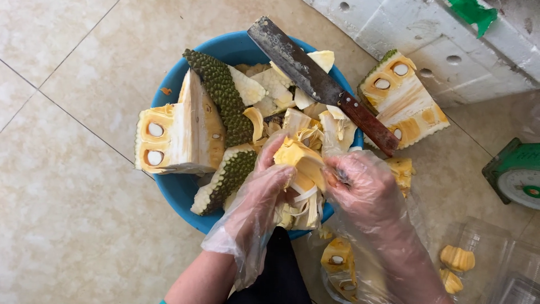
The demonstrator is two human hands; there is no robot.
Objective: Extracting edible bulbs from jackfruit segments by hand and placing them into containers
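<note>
A: Where's the fruit piece?
B: Over the blue basin [174, 188], the jackfruit piece [301, 163] sits between both gloved hands, long axis slanting up-left.
A: Fingers?
B: Left hand [264, 191] curled around it; right hand [365, 188] pinching its edge. Its underside is hidden.

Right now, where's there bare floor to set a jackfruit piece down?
The tiled floor left of the blue basin is bare. Crowded: the basin, heaped with jackfruit pieces under a cleaver, and the right side with the jackfruit wedge, scale and plastic trays.
</note>
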